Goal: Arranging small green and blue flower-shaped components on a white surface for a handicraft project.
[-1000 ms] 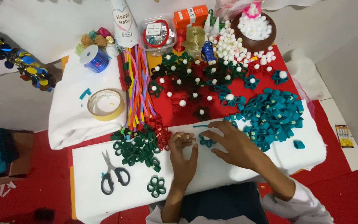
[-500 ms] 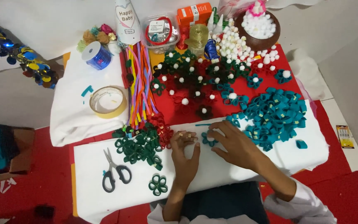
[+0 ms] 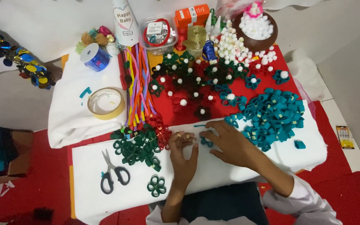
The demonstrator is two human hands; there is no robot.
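Both hands rest on the white sheet [image 3: 230, 175] at the front of the table. His or her left hand [image 3: 183, 155] has its fingers curled up and drawn together at the tips – whether they pinch anything is too small to tell. To its right, the right hand [image 3: 230, 143] lies flat, fingers spread, its fingertips pressing on a small teal felt loop [image 3: 206, 141]. Just beyond this hand sits the heap of teal loops [image 3: 273, 116] (many with a pale dab on them). Left of the hands lies a pile of dark green loops [image 3: 138, 146], with one finished green flower [image 3: 156, 186] nearer the body and black-handled scissors [image 3: 111, 173] beside it. Farther off – a roll of tape [image 3: 106, 103] and a bundle of coloured strips [image 3: 137, 87].
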